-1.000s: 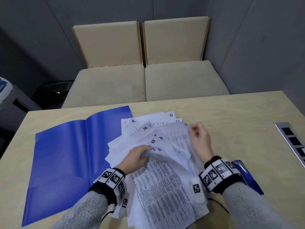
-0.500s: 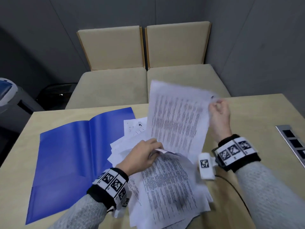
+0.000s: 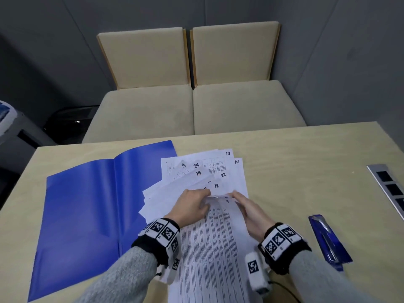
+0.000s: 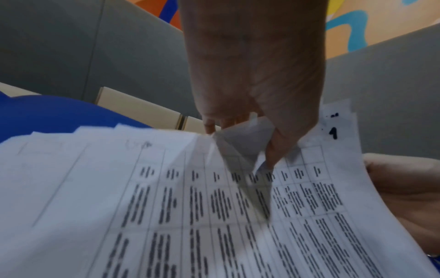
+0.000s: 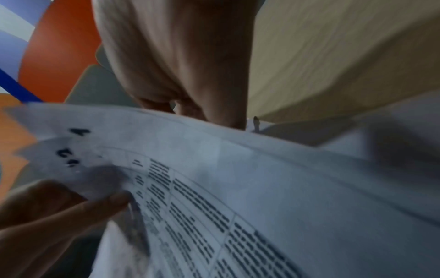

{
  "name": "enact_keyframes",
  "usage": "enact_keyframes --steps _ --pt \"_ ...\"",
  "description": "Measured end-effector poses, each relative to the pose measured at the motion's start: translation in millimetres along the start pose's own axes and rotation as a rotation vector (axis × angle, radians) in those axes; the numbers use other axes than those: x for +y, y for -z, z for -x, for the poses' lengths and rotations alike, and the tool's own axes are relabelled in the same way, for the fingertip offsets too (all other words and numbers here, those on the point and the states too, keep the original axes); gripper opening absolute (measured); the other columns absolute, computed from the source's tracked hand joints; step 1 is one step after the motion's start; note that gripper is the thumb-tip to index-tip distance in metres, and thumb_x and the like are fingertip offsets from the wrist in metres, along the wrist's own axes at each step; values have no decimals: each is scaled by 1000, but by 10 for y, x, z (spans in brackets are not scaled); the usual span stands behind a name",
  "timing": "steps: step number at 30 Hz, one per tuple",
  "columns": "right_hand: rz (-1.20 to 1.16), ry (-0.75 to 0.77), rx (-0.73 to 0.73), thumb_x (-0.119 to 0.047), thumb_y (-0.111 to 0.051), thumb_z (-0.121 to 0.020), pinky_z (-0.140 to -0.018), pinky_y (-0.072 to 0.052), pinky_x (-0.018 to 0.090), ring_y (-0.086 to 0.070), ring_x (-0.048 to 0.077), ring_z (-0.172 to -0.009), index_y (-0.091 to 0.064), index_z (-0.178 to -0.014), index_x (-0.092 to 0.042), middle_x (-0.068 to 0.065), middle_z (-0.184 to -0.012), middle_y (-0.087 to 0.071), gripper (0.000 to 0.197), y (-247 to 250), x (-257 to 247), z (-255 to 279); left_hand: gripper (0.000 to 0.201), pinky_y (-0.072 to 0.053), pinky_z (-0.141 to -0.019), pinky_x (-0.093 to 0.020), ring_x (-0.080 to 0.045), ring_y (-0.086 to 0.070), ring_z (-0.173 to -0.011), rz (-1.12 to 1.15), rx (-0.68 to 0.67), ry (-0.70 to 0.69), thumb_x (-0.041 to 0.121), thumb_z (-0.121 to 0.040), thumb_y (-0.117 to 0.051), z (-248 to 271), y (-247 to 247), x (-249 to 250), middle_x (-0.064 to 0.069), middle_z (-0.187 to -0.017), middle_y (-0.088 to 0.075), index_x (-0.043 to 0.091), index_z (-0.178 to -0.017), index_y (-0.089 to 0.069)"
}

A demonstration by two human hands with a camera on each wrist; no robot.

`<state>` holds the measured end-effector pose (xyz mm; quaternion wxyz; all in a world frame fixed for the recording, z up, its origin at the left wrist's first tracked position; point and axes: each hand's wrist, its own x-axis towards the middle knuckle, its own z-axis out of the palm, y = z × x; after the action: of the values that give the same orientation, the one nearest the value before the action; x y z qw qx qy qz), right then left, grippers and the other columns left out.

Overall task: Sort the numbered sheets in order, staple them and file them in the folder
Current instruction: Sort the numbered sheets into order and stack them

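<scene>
White numbered sheets (image 3: 209, 171) lie fanned on the table, showing 13, 14, 9, 24, 19, 22 and 12. A nearer stack of printed sheets (image 3: 209, 248) runs toward me, with sheet 1 (image 4: 333, 132) on top. My left hand (image 3: 205, 193) pinches a folded sheet corner (image 4: 240, 135) at the stack's far end. My right hand (image 3: 237, 196) lies along the stack's right edge and holds its far right corner (image 5: 238, 143). The open blue folder (image 3: 87, 215) lies to the left. A blue stapler (image 3: 328, 241) rests to the right of my right wrist.
A metal socket strip (image 3: 389, 186) is set into the table at the right edge. Two beige seats (image 3: 192, 110) stand beyond the far table edge. Bare tabletop (image 3: 295, 160) stretches between the sheets and the strip.
My right hand raised one printed sheet upright, then brought it down onto the near stack. The fanned numbered sheets show again. My left hand stayed at the stack's far end.
</scene>
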<state>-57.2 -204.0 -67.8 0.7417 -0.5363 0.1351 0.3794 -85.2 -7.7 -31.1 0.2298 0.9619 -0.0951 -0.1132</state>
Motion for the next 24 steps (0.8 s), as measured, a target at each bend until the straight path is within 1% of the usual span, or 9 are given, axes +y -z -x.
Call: enact_keyframes --steps 3,6,9,11,12,14,16,19,24 --pt "158 -42 -158 -53 -62 -84 -111 -32 48 -48 24 -127 -44 -135 -19 3 -139 -51 64 93 12 -13 10 -40 -65 -32 -28 -58 -85 -8 -20 101 19 -88 -51 -28 -59 -3 -7 -89 -63 10 -91 -53" --pt "450 -16 -37 -47 -85 -62 -110 -36 48 -50 19 -128 -37 -137 -27 0 -141 -50 91 140 144 -96 14 -39 -65 -31 -29 -59 -88 1 -76 154 19 -88 -53 -79 -115 6 -9 -94 -63 10 -99 -51" --pt "608 84 90 -46 -72 -66 -104 -43 49 -55 20 -123 -46 -130 -30 1 -134 -56 71 458 469 -411 30 -49 -68 -35 -24 -64 -75 296 -198 205 29 -88 -60 -135 -143 13 -12 -90 -67 16 -108 -41" --pt "720 124 113 -51 -65 -68 -105 -42 46 -55 17 -121 -49 -129 -30 -2 -132 -57 66 496 483 -407 24 -52 -73 -37 -21 -63 -77 485 -93 269 28 -92 -54 -188 -161 -35 -11 -93 -64 17 -109 -40" --pt "735 153 108 -47 -65 -71 -101 -46 42 -59 15 -113 -53 -123 -27 -3 -124 -63 56 359 351 -252 18 -51 -78 -36 -23 -60 -85 499 -2 304 21 -93 -50 -227 -165 -84 -10 -99 -60 16 -109 -41" --pt "811 193 76 -26 -63 -84 -73 -48 27 -62 3 -73 -58 -95 -24 -15 -82 -69 13 141 145 19 22 -43 -80 -33 -24 -52 -94 385 116 354 7 -89 -45 -295 -182 -204 -9 -106 -52 12 -110 -46" --pt "872 226 22 -17 -59 -91 -57 -36 19 -50 -9 -51 -52 -79 -25 -21 -62 -62 16 60 55 149 32 -39 -78 -30 -22 -47 -94 287 73 370 3 -83 -46 -332 -188 -266 -8 -106 -51 10 -114 -49" --pt "910 315 -6 -16 -60 -91 -65 -35 15 -52 -12 -64 -51 -76 -29 -12 -78 -56 22 74 60 179 34 -45 -74 -32 -22 -54 -89 289 26 389 11 -78 -61 -343 -186 -293 -4 -96 -58 15 -111 -53" --pt "992 405 32 -14 -60 -90 -86 -32 15 -47 8 -103 -54 -88 -26 -6 -103 -51 13 93 169 177 27 -39 -63 -30 -16 -52 -73 308 59 300 13 -69 -72 -290 -179 -287 4 -74 -57 22 -89 -57"
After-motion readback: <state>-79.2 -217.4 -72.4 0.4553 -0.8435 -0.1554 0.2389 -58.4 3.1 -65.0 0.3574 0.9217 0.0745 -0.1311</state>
